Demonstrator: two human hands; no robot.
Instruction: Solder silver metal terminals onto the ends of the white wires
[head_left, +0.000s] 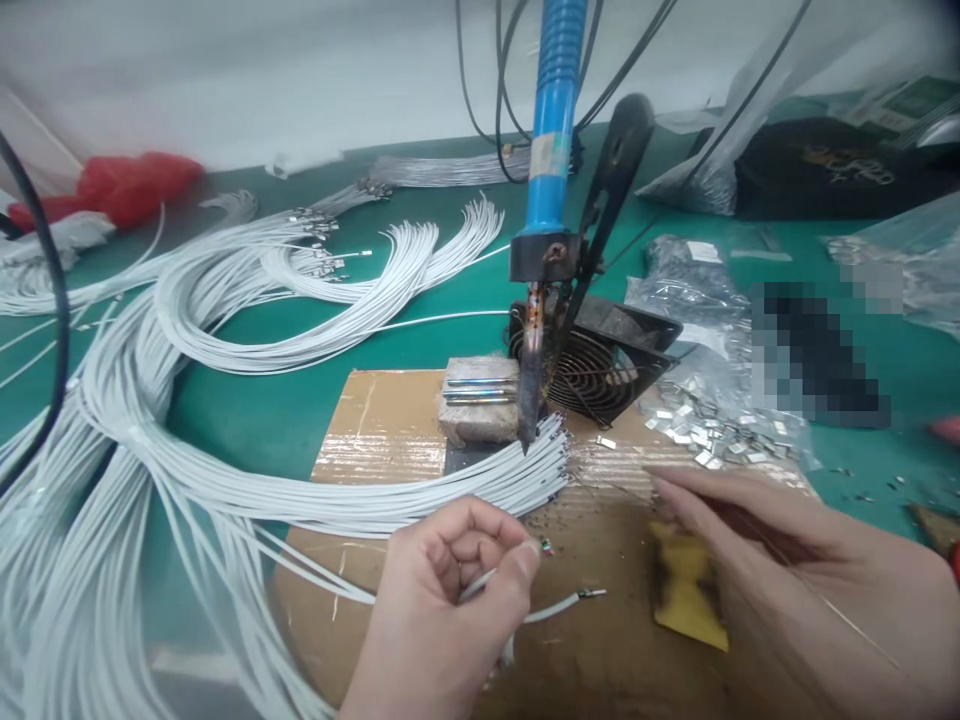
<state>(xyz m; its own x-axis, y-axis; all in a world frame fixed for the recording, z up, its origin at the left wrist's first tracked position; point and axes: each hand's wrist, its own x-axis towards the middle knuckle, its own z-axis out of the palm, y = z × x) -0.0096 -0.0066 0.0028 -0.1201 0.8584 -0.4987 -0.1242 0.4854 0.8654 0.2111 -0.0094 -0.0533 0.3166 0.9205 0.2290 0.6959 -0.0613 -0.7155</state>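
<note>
My left hand (pixel 457 600) is closed in a pinch on a white cable at the bottom centre; small coloured wire ends show at its fingertips. Another white cable (pixel 553 608) with a metal tip lies just right of that hand. My right hand (pixel 810 570) is closed round a thin wire (pixel 847 615), whose end points left toward the cable bundle. A blue-handled soldering iron (pixel 551 120) stands tip down above a bundle of white cables (pixel 420 497). Beneath my right fingers sits a yellow piece (pixel 688 590) with dark stains.
A block (pixel 480 415) with solder bars and a black fan (pixel 600 370) stand behind the bundle. Metal connectors (pixel 709 425) are heaped at the right on cardboard (pixel 390 400). More white cables (pixel 187 300) fill the left; plastic bags (pixel 690 275) lie at the back right.
</note>
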